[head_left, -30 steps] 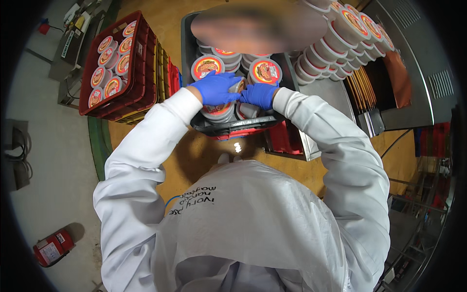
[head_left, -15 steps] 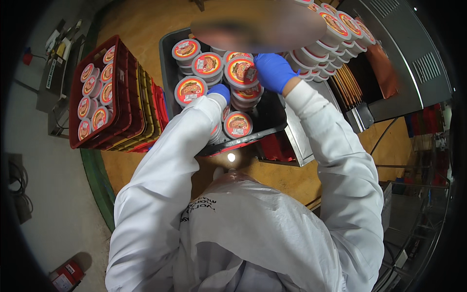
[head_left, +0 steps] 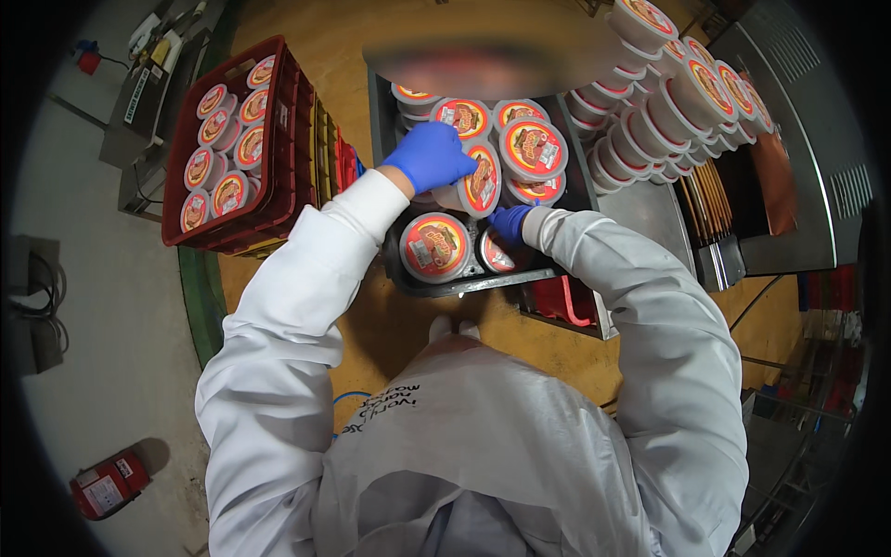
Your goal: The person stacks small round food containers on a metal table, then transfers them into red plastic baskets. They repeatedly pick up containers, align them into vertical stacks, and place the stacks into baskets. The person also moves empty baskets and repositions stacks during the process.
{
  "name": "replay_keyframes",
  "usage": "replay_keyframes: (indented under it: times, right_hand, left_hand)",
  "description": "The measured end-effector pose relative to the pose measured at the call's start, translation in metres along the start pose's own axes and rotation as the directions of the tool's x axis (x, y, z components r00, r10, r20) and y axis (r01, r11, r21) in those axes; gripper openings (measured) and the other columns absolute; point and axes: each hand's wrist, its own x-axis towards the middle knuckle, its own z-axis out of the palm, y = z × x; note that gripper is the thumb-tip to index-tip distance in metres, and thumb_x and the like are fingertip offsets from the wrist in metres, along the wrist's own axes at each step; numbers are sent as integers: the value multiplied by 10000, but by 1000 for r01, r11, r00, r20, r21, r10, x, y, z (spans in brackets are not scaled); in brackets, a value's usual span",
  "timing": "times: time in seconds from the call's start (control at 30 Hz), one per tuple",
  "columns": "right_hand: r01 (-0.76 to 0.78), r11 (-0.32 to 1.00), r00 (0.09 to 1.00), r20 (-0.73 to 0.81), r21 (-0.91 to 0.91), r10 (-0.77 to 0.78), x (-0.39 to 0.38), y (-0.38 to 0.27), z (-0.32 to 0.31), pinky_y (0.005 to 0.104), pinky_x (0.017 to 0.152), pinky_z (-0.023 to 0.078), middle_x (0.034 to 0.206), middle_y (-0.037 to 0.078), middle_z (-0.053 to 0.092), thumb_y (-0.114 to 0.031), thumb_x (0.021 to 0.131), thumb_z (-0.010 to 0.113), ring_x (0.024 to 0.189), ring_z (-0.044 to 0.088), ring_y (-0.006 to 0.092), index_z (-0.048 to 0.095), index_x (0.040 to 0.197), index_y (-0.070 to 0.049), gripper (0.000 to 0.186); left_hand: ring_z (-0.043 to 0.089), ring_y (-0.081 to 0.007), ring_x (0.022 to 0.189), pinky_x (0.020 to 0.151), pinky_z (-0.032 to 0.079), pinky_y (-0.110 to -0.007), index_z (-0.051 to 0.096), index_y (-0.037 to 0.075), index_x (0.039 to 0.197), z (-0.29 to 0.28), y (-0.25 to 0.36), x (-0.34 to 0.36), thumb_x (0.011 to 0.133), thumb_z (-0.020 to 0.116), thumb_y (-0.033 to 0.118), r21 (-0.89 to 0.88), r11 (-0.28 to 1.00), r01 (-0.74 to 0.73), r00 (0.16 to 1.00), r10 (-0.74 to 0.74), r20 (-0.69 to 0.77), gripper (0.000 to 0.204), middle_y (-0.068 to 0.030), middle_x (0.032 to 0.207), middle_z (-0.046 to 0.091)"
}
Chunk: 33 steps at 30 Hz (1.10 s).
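Both hands wear blue gloves and are inside a black crate (head_left: 455, 290) of round, clear-sided plastic tubs with red and yellow lids. My left hand (head_left: 431, 158) is closed on the edge of a tilted tub (head_left: 482, 182), its lid facing right. My right hand (head_left: 511, 224) is low beside that tub, against the stack with a top tub (head_left: 534, 148); its fingers are mostly hidden. In the near left corner of the crate rests another tub (head_left: 434, 247). A partly covered tub (head_left: 497, 251) lies beside it, just below my right hand.
At left, a dark red crate (head_left: 278, 176) of similar tubs tops a crate stack. Many tubs (head_left: 640, 139) are piled on a metal surface (head_left: 654, 209) at right, beside a steel machine (head_left: 807, 121). A blurred patch covers the far crate edge. A red box (head_left: 109, 485) is at lower left.
My left hand has moved up and right onto the tilted tub. My right hand has come down toward the near side of the crate. The view has shifted, moving the crates rightward.
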Motion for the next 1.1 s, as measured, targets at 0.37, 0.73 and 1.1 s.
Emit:
replay_keyframes:
  times: [0.37,0.73,1.1]
  right_hand:
    - [177,984,900,-409,28,-151,-168,-47,-104,453,700,512,876,193,636,-187,775,643,812,638,381,570,995,-51,268]
    - [322,334,600,-464,886,652,-190,109,-114,222,570,457,765,-11,560,-197,918,601,677,536,67,568,980,-65,150]
    - [282,145,773,-314,948,551,-178,115,-101,431,787,518,1078,106,600,-531,694,767,926,597,250,573,1191,-71,703]
  left_hand:
    - [551,-112,625,588,454,-270,604,25,811,8,27,75,793,679,213,-429,903,6,1000,-6,1,204,-26,683,581]
    - [188,-219,1419,1144,24,-440,293,186,1461,99,20,80,934,313,599,-923,-57,380,858,-352,375,669,-47,1533,247]
    - [249,-372,1378,987,170,-762,274,256,1454,183,23,64,874,267,686,-653,-433,621,702,-62,709,722,-39,1494,319]
